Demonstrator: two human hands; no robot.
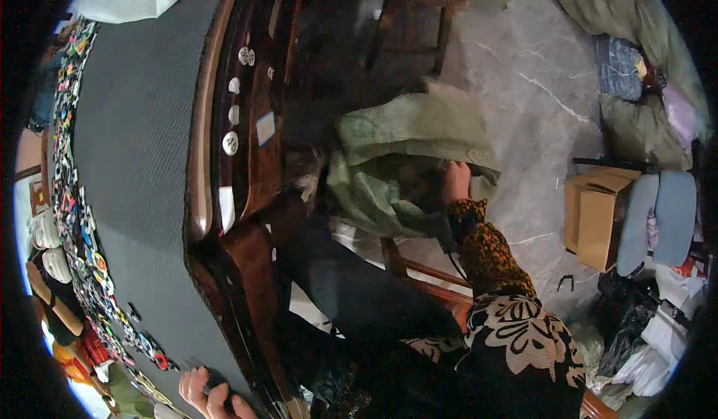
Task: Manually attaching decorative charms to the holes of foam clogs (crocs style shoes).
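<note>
Right hand (455, 182) reaches into crumpled green woven sack (404, 157) on marble floor (523, 82); grip cannot be told. Left hand (209, 395) curls around dark object on grey surface (142, 135). Brown cardboard box (594, 217) stands right.

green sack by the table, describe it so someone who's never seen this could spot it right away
Start at the large dark wooden table with the grey top, then look to the marble floor beside its edge. The green sack sits there, open, with the right hand reaching into its mouth. Unlike the brown cardboard box farther right, it is soft, crumpled and pale green.
</note>
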